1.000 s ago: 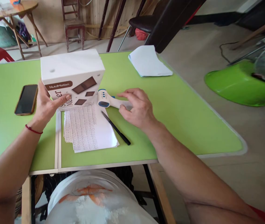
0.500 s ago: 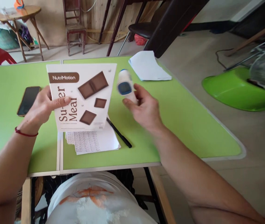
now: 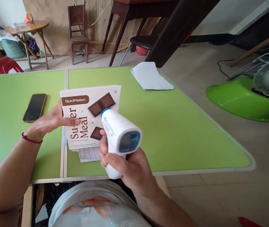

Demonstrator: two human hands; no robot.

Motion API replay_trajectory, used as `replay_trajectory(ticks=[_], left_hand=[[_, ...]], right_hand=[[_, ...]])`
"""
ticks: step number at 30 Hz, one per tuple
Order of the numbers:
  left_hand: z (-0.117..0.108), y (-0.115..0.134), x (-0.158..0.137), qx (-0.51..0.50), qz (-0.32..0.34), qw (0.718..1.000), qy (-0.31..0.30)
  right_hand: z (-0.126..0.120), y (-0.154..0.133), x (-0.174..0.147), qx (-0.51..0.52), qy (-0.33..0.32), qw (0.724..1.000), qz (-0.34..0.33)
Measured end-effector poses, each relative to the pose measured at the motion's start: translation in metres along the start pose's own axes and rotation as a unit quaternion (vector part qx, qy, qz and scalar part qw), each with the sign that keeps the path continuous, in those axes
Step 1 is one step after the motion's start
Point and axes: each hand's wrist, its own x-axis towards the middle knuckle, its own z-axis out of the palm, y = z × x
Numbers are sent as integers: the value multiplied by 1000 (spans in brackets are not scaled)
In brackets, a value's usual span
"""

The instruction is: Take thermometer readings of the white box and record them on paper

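My left hand (image 3: 56, 118) grips a white box (image 3: 83, 110) printed "NutriMotion" with brown chocolate squares; its thumb lies across the front and the other fingers are behind. In my right hand (image 3: 127, 167) is a white and blue infrared thermometer (image 3: 116, 132), held by its handle. Its blue-rimmed nose is in front of the box, and its dark screen faces me. Whether nose and box touch, I cannot tell. Under the box, written sheets of paper (image 3: 89, 155) lie on the green table (image 3: 184, 135), partly hidden.
A phone (image 3: 34, 107) lies left of the box. White papers (image 3: 150, 77) rest at the table's far right corner. Beyond stand a small wooden table (image 3: 33, 26), a chair (image 3: 78, 41) and a dark slanting post (image 3: 179, 28). A green plastic object (image 3: 240, 101) is at right.
The thermometer has come nearer to me and left, turning its nose towards the box. The box sits lower in view. The black pen is now out of sight.
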Motion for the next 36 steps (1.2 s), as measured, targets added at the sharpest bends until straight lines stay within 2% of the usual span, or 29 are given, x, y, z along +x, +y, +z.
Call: replay_trajectory(ticks=[6, 14, 21, 36], left_hand=[[8, 13, 1, -21, 11, 999, 35], [6, 9, 5, -33, 31, 999, 11], [7, 7, 5, -72, 30, 997, -1], [6, 7, 1, -51, -1, 999, 15]], right_hand=[[12, 6, 13, 28, -13, 1000, 7], [14, 10, 18, 56, -27, 998, 31], [13, 10, 17, 60, -8, 997, 40], [15, 13, 18, 47, 26, 998, 41]])
